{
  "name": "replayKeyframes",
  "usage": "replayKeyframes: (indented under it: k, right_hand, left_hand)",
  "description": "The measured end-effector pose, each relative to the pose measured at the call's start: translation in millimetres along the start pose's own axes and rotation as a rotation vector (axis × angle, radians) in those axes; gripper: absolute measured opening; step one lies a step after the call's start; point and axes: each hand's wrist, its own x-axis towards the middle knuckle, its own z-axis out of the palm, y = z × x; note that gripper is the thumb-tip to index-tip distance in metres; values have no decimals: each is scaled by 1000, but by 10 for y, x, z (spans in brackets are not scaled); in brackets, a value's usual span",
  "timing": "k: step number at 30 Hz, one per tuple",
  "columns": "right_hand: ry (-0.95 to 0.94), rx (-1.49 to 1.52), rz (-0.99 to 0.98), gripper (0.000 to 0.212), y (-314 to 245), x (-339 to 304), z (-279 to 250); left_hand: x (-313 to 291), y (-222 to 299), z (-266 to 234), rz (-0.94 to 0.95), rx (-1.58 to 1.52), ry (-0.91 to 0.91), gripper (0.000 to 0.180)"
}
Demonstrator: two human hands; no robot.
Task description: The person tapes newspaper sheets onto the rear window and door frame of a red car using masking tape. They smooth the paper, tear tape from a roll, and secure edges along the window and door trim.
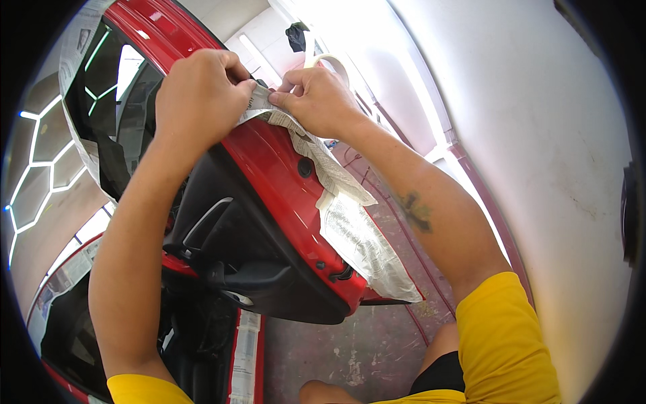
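Observation:
A red car door (262, 161) stands open in front of me, its black inner panel (229, 262) toward the left. Newspaper (326, 165) hangs in crumpled folds along the door's outer edge. A brighter sheet of masking paper (360, 239) covers the part below. At the top of that edge, my left hand (202, 97) is closed, pinching the newspaper between thumb and fingers. Close beside it, my right hand (321, 101) pinches the same paper. A pale tape roll (342, 66) shows behind the right hand; how it is held is hidden.
The door's window (138, 101) and red frame rise at the upper left. Newspaper strips (247, 357) line the red sill below. A reddish hose (434, 279) runs over the stained floor (336, 357). A white wall (538, 135) stands to the right.

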Motion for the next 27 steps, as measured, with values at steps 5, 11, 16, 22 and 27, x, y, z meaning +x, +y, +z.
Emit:
replayKeyframes:
  k: [5, 11, 16, 22, 27]
  right_hand:
    - [21, 36, -9, 34, 14, -18, 64]
    - [-38, 123, -86, 33, 101, 107, 17]
    - [-149, 417, -129, 33, 343, 200, 4]
    - [144, 270, -91, 35, 612, -670, 81]
    - [160, -95, -263, 53, 802, -1970, 678]
  left_hand:
    - [352, -95, -257, -85, 31, -229, 29]
    - [430, -367, -439, 75, 86, 198, 28]
    - [-196, 229, -238, 707, 40, 34, 37]
    - [-668, 119, -119, 717, 270, -236, 40]
    - [-766, -81, -20, 808, 371, -115, 24]
